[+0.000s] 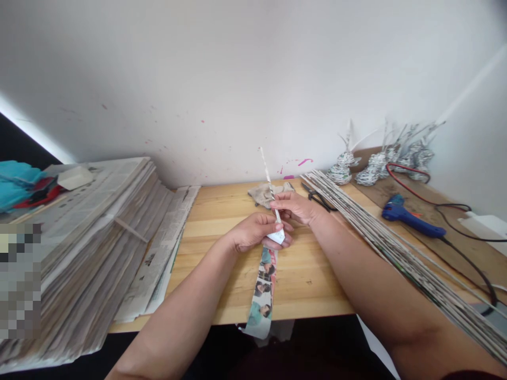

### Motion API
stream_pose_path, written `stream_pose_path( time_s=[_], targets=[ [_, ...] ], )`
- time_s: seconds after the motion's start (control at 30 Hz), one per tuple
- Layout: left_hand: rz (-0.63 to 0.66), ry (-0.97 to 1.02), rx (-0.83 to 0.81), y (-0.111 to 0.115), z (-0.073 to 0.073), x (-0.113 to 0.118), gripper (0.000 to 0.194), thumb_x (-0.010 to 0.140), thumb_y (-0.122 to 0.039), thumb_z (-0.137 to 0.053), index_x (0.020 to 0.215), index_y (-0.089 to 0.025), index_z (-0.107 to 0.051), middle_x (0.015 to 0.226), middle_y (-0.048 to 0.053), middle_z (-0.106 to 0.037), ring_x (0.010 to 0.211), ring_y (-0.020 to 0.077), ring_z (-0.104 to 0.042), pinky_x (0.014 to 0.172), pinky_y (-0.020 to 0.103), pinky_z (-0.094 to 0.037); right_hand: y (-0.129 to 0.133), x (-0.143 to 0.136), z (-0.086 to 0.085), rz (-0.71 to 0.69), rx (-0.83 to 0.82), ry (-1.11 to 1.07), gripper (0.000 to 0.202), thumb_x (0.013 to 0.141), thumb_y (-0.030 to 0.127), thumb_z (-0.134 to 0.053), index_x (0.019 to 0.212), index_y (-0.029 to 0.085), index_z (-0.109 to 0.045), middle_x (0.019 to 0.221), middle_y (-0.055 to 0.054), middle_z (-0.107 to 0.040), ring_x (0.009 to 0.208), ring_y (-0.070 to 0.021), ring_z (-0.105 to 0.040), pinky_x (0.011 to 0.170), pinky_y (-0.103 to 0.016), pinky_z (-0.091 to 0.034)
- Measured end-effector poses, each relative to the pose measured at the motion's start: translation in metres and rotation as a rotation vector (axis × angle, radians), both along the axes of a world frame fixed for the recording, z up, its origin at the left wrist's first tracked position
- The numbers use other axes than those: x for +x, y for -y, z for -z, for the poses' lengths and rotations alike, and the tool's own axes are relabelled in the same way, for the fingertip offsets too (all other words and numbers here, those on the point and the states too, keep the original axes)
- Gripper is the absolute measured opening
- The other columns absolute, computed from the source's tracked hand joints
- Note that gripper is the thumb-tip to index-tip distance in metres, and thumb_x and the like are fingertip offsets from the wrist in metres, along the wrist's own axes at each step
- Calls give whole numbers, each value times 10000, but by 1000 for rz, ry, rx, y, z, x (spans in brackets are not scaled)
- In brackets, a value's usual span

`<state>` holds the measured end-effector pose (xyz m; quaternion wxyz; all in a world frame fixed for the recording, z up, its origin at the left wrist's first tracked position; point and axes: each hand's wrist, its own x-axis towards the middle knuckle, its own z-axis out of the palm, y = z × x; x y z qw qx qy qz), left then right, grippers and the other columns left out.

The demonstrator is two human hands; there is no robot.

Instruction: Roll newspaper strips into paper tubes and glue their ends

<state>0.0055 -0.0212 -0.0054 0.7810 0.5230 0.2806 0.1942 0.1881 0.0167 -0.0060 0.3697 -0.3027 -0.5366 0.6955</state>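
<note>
A printed paper strip point(261, 295) runs up from the table's front edge, its lower end hanging over. Its upper part narrows into a thin rolled tube point(266, 168) that points up toward the wall. My left hand point(255, 232) has its thumb pressed on the white paper at the base of the roll, with fingers beneath. Higher up, my right hand point(295, 208) pinches the tube between thumb and fingers. Behind my hands lies a crumpled grey cloth point(259, 195).
Stacked newspapers point(130, 221) fill the left side. To the right are black-handled scissors point(320, 200), a long bundle of paper tubes point(380, 240), a blue glue gun point(412, 217) with cables, and woven paper figures point(372, 169) on cardboard. A wall rises behind the table point(209, 211).
</note>
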Motion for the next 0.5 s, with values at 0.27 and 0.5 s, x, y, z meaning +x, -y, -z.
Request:
stream_pose_path(
  time_s=[0.27, 0.5],
  targets=[
    [66, 41, -28, 1, -5, -2, 385, 805, -371, -690, 1046, -71, -682, 881, 191, -724, 794, 227, -707, 695, 336, -569, 1, 7, 4, -199, -27, -42, 306, 769, 387, -745, 867, 105, -678, 605, -2, -643, 436, -66, -539, 408, -170, -369],
    [46, 20, -19, 0, -1, -1, 400, 792, -360, -710, 1069, -74, -668, 962, 210, -716, 844, 225, -706, 723, 320, -564, -2, 5, 7, -205, 10, -15, 275, 777, 369, -736, 759, 126, -608, 499, 24, -587, 374, -77, -524, 346, -161, -306]
  ],
)
